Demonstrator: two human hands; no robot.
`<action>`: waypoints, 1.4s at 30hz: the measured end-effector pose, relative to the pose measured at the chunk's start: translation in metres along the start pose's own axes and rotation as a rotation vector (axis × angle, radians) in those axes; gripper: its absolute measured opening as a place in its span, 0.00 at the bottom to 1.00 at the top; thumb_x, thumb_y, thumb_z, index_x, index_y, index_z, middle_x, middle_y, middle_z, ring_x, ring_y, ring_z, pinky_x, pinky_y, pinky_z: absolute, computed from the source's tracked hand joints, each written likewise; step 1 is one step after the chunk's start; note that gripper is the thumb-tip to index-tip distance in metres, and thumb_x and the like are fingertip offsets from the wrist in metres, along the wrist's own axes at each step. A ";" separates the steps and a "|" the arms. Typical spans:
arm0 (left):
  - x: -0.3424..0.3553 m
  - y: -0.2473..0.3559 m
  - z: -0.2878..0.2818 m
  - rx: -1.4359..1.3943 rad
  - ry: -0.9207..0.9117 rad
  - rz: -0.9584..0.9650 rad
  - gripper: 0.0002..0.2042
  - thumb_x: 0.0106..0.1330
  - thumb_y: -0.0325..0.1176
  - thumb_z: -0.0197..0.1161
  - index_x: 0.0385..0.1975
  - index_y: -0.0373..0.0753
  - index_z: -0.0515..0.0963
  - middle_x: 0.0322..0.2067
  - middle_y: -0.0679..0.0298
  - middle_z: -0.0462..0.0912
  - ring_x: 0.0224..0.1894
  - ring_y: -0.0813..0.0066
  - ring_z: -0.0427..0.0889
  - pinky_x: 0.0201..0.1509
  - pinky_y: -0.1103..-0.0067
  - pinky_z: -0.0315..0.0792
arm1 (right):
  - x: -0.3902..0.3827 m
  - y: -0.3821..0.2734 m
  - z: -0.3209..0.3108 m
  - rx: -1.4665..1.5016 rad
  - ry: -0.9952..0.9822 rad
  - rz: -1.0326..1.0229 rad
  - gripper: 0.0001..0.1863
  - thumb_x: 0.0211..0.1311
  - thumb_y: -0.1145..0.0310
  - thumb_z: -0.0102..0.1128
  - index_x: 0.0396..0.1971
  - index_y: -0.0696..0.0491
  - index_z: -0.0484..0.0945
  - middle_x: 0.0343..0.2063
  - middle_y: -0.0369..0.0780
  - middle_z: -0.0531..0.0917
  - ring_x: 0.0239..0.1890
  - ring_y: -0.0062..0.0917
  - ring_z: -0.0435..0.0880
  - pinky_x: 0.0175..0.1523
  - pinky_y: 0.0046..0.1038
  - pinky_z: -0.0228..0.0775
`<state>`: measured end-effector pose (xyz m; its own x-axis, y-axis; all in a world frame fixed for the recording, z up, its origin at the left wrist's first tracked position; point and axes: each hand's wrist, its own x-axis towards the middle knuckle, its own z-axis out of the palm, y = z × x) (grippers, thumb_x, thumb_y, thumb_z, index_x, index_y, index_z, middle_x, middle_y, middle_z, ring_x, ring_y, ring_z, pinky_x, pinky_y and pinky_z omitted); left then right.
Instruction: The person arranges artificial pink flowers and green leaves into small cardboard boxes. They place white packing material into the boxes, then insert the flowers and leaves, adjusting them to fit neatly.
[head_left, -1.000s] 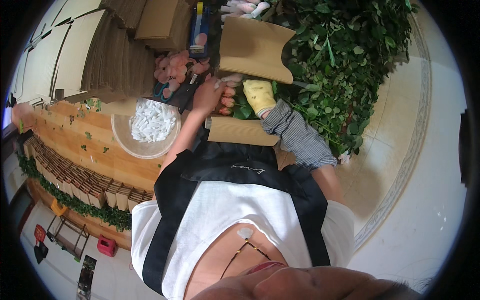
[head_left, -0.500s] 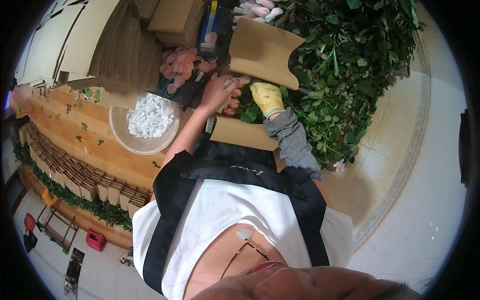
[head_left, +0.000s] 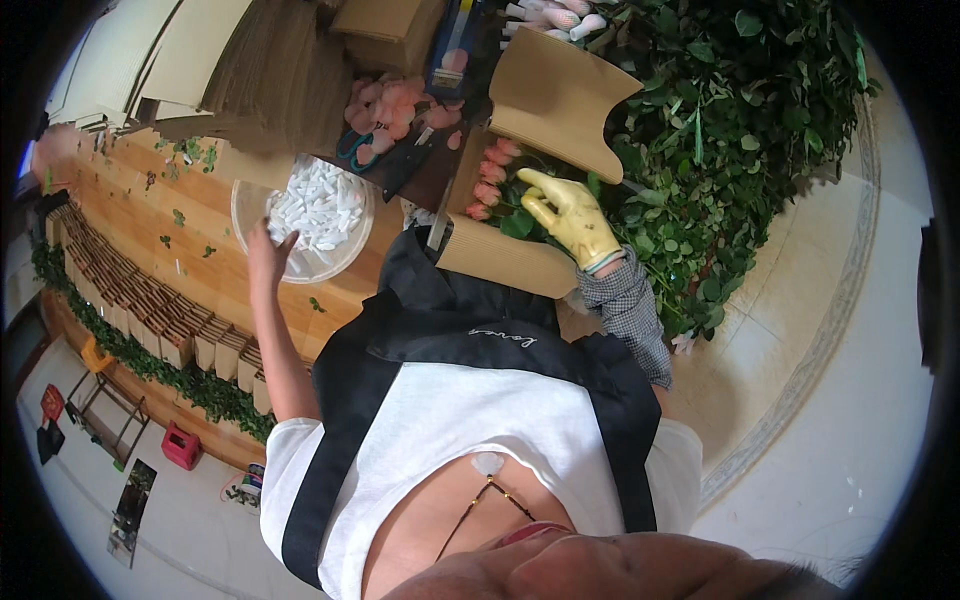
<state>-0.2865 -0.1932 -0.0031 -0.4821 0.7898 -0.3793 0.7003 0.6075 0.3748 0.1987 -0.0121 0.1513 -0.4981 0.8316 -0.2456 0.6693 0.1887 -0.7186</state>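
My left hand (head_left: 270,258), bare, reaches over the near edge of a clear plastic bowl (head_left: 246,205) heaped with small white tubes (head_left: 318,215). Its thumb and fingers are apart and nothing shows in them. On the right, my right hand (head_left: 572,215) wears a yellow-coated glove; its fingers are spread above green leaves and hold nothing visible. Just left of it, several pink roses (head_left: 488,183) lie in a row, heads leftward, in an open cardboard wrap (head_left: 510,258). The far flap (head_left: 560,95) of this wrap stands raised.
Leafy stems (head_left: 730,130) pile high on the right. Scissors with teal handles (head_left: 355,150) and pink petals (head_left: 390,105) lie beyond the bowl. Stacked cardboard sheets (head_left: 270,90) rise at the far left. Netted pink roses (head_left: 560,15) lie at the back, beside a blue tape dispenser (head_left: 452,60).
My left hand has moved left from the roses to the bowl. My right hand has pulled back slightly and spread its fingers, leaving the rose heads in view.
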 end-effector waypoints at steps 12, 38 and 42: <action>-0.015 0.289 0.071 -0.344 -0.316 1.085 0.13 0.59 0.41 0.69 0.42 0.47 0.83 0.37 0.63 0.79 0.40 0.59 0.82 0.42 0.70 0.76 | 0.023 0.027 0.049 -0.605 -0.264 -0.030 0.14 0.58 0.59 0.63 0.34 0.55 0.78 0.29 0.48 0.85 0.35 0.44 0.84 0.41 0.41 0.76; 0.010 0.240 0.043 -0.188 -0.135 0.477 0.09 0.65 0.37 0.61 0.39 0.42 0.83 0.39 0.57 0.84 0.43 0.54 0.83 0.44 0.65 0.76 | 0.012 0.041 0.053 -0.288 -0.197 0.070 0.15 0.63 0.56 0.60 0.32 0.54 0.77 0.27 0.46 0.84 0.33 0.45 0.84 0.38 0.42 0.75; -0.007 0.258 0.060 -0.403 -0.358 0.513 0.11 0.64 0.38 0.61 0.39 0.39 0.83 0.34 0.53 0.86 0.39 0.51 0.84 0.44 0.63 0.77 | 0.011 0.024 0.045 -0.360 -0.149 0.064 0.14 0.63 0.56 0.60 0.32 0.54 0.77 0.27 0.46 0.84 0.34 0.45 0.84 0.38 0.42 0.75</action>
<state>-0.0704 -0.0469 0.0456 0.1022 0.9485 -0.2998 0.5105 0.2087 0.8342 0.1842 -0.0218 0.1014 -0.5062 0.7679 -0.3927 0.8387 0.3322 -0.4315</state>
